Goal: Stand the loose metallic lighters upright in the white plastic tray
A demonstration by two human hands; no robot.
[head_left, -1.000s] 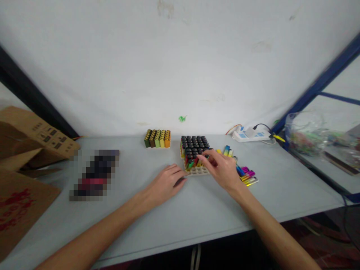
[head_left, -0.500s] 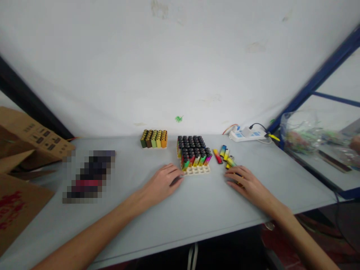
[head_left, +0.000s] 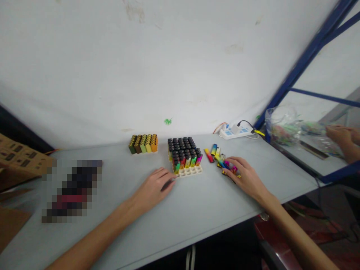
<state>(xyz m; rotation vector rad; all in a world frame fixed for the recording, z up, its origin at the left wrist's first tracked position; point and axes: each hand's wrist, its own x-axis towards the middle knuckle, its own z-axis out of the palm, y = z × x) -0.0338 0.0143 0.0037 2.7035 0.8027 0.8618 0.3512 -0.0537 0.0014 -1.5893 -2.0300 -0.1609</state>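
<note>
My left hand (head_left: 156,186) rests on the table with thumb and fingertips closed at the front left corner of a white lighter tray (head_left: 191,172); a dark gap shows between thumb and fingers. Upright lighters (head_left: 184,148) with black tops fill the tray's back rows, and bare slots show along the front. On the right, my right hand (head_left: 244,175) curls its thumb and fingers round several colourful lighters, magenta and blue among them (head_left: 226,165). Beside it lie loose lighters, including a red and yellow one (head_left: 209,155) and a blue and yellow one (head_left: 214,149).
A second block of green, brown, yellow and orange lighters (head_left: 143,144) stands back left. A white power strip (head_left: 236,131) lies by the wall. Cardboard boxes (head_left: 22,159) and a blurred dark item (head_left: 74,189) are at left. Another person's hands (head_left: 344,137) show beyond the blue frame (head_left: 298,63).
The view has turned to the right, so the table things sit further left. My right hand has shifted over the loose lighters, and magenta and blue ones now show between its fingers.
</note>
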